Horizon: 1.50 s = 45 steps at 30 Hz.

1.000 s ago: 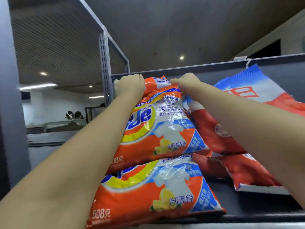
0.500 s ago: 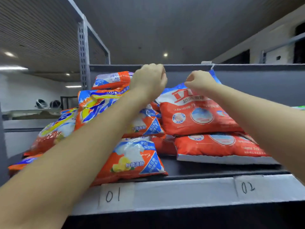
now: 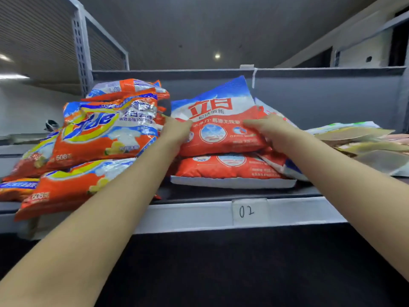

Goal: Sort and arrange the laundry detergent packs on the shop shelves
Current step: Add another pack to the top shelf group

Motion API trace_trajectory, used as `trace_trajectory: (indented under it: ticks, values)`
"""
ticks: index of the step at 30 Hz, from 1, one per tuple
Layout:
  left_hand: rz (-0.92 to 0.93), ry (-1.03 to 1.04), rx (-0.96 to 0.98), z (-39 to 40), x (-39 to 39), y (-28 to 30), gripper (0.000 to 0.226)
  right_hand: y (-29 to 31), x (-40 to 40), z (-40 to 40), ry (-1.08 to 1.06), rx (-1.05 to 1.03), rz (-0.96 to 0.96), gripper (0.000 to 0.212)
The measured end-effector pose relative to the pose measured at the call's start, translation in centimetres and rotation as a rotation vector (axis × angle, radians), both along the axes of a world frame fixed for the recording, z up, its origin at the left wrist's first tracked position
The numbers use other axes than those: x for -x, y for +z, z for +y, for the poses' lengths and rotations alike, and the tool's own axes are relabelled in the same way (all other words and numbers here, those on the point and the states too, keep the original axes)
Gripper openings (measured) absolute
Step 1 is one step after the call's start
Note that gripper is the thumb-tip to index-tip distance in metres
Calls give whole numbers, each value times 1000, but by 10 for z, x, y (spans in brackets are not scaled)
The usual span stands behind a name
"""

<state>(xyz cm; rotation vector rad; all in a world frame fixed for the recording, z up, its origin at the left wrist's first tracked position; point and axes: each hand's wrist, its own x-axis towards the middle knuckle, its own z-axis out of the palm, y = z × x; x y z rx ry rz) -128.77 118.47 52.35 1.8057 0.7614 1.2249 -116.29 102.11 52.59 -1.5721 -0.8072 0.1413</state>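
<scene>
A red, white and blue detergent pack point(image 3: 218, 120) lies on top of a second red pack point(image 3: 228, 168) on the shelf above the "02" label. My left hand point(image 3: 177, 132) grips its left edge. Its right edge is held by my right hand point(image 3: 271, 131). To the left, several orange Tide packs point(image 3: 104, 131) are piled, the lowest one point(image 3: 66, 187) hanging over the shelf's front edge. Another red and blue pack point(image 3: 280, 163) leans behind my right wrist.
The grey shelf's front lip point(image 3: 199, 214) carries a paper label "02" point(image 3: 249, 211). Flat beige and green packs point(image 3: 363, 140) lie at the right. A grey back panel point(image 3: 321, 96) closes the shelf behind, and a perforated upright post point(image 3: 80, 54) stands at the left.
Both hands came down from the top edge of the packs and now hold the sides of the upper red pack. The view has shifted right, away from the Tide pile.
</scene>
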Motion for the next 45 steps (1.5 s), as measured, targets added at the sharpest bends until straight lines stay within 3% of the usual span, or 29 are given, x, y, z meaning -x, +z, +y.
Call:
trace_trajectory:
  ticks: [2, 4, 7, 9, 12, 15, 18, 21, 24, 28, 35, 39, 45]
  values:
    - [-138, -75, 96, -3, 4, 3, 35, -2, 7, -3, 121, -15, 101, 37]
    - [-227, -80, 87, -9, 8, 7, 30, 0, 11, -5, 141, -92, 85, 35]
    - [-363, -127, -8, -33, 19, 21, 6, 10, 18, -22, 125, -236, -31, 6]
    - [-449, -207, -50, -53, 32, 29, 17, 17, 26, -43, 131, -327, -96, 11]
    - [-563, -418, 4, -78, 50, 30, 6, 15, 45, -83, 191, -414, -134, 8]
    - [-593, -612, 110, -108, 67, 14, 9, -8, 61, -118, 263, -465, -78, 4]
    - [-603, -659, 143, -138, 79, -17, 20, -45, 71, -143, 264, -480, 6, 10]
    - [-604, -604, 143, -162, 96, -59, 16, -90, 81, -162, 296, -471, 93, 25]
    - [-584, -509, 166, -180, 117, -108, 23, -142, 93, -175, 335, -414, 188, 24]
    - [-512, -410, 285, -188, 139, -174, 26, -207, 106, -181, 385, -306, 319, 20]
    - [-423, -189, 501, -179, 162, -253, 31, -291, 116, -155, 443, -27, 597, 38]
    - [-358, -83, 625, -168, 168, -291, 37, -320, 115, -137, 470, 117, 658, 46]
    - [-332, 32, 753, -136, 180, -332, 16, -349, 123, -99, 451, 229, 633, 20]
